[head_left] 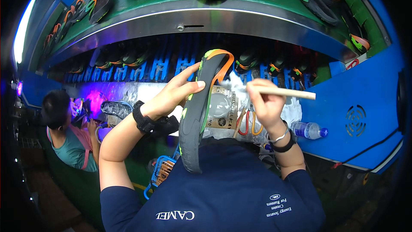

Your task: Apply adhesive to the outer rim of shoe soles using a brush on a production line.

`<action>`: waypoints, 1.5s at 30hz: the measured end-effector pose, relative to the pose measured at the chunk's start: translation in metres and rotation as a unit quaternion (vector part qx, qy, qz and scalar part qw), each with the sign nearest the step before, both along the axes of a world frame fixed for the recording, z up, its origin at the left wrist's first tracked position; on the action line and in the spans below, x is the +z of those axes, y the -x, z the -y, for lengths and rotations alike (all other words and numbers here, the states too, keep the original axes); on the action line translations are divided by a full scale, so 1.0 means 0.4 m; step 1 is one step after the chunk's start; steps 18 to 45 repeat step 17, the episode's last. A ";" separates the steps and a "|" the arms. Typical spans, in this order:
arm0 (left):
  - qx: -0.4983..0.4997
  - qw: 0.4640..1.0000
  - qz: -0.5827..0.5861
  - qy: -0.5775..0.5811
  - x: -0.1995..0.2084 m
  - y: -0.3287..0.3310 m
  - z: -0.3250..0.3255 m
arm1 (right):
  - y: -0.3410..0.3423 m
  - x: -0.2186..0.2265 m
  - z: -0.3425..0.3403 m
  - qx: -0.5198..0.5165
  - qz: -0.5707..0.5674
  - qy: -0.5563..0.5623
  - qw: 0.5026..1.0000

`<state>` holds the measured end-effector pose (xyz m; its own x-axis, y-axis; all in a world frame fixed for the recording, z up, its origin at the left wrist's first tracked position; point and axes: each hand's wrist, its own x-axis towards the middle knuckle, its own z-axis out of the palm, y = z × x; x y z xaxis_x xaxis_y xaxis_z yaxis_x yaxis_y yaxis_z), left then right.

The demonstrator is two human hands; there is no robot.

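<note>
My left hand (177, 93) is closed around a shoe sole (193, 118), black with green and orange edging. The sole stands on its side, orange end up, its lower end in front of my shirt. In my right hand (267, 102) is a brush (298, 94), gripped by its pale wooden handle. Its head points left towards the sole's inner side; the bristles are blurred, so I cannot tell whether they touch it. Behind the brush, a round clear dish (219, 104) sits on a printed brown sheet on the bench. Red and orange loop handles (256, 125) lie below my right hand.
Above the bench runs a green conveyor (128, 13) with a metal edge, carrying several soles. Blue racks (159, 68) holding more soles line the space under it. A plastic bottle (305, 129) lies by the blue machine panel (354, 103) at right. Another person (73, 144) works at left.
</note>
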<state>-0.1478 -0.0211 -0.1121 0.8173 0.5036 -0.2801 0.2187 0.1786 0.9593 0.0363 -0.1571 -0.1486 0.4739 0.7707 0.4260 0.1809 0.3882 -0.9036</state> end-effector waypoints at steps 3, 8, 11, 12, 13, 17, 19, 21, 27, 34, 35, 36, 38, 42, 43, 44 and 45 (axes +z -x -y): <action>-0.017 1.000 -0.007 -0.011 0.011 -0.014 0.002 | -0.029 -0.025 -0.029 -0.049 0.018 -0.023 0.998; -0.021 0.998 -0.029 -0.047 0.038 -0.056 0.019 | -0.044 0.005 0.054 0.033 -0.065 0.010 0.997; -0.045 0.998 -0.028 -0.046 0.129 -0.084 0.007 | -0.094 0.029 0.131 -0.013 -0.139 -0.034 0.990; -0.056 0.996 -0.002 -0.072 0.167 -0.114 -0.004 | -0.121 0.030 0.167 -0.042 -0.135 -0.041 0.989; -0.053 0.994 0.024 -0.093 0.222 -0.149 -0.010 | -0.141 0.026 0.194 -0.063 -0.147 -0.043 0.986; -0.067 0.995 0.024 -0.073 0.417 -0.306 -0.103 | -0.200 0.009 0.271 -0.124 -0.187 -0.091 0.970; -0.067 0.995 0.024 -0.073 0.417 -0.306 -0.103 | -0.200 0.009 0.271 -0.124 -0.187 -0.091 0.970; -0.067 0.995 0.024 -0.073 0.417 -0.306 -0.103 | -0.200 0.009 0.271 -0.124 -0.187 -0.091 0.970; -0.067 0.995 0.024 -0.073 0.417 -0.306 -0.103 | -0.200 0.009 0.271 -0.124 -0.187 -0.091 0.970; -0.067 0.995 0.024 -0.073 0.417 -0.306 -0.103 | -0.200 0.009 0.271 -0.124 -0.187 -0.091 0.970; -0.067 0.995 0.024 -0.073 0.417 -0.306 -0.103 | -0.200 0.009 0.271 -0.124 -0.187 -0.091 0.970; -0.067 0.995 0.024 -0.073 0.417 -0.306 -0.103 | -0.200 0.009 0.271 -0.124 -0.187 -0.091 0.970; -0.067 0.995 0.024 -0.073 0.417 -0.306 -0.103 | -0.200 0.009 0.271 -0.124 -0.187 -0.091 0.970; -0.067 0.995 0.024 -0.073 0.417 -0.306 -0.103 | -0.200 0.009 0.271 -0.124 -0.187 -0.091 0.970; -0.067 0.995 0.024 -0.073 0.417 -0.306 -0.103 | -0.200 0.009 0.271 -0.124 -0.187 -0.091 0.970; -0.067 0.995 0.024 -0.073 0.417 -0.306 -0.103 | -0.200 0.009 0.271 -0.124 -0.187 -0.091 0.970; -0.067 0.995 0.024 -0.073 0.417 -0.306 -0.103 | -0.200 0.009 0.271 -0.124 -0.187 -0.091 0.970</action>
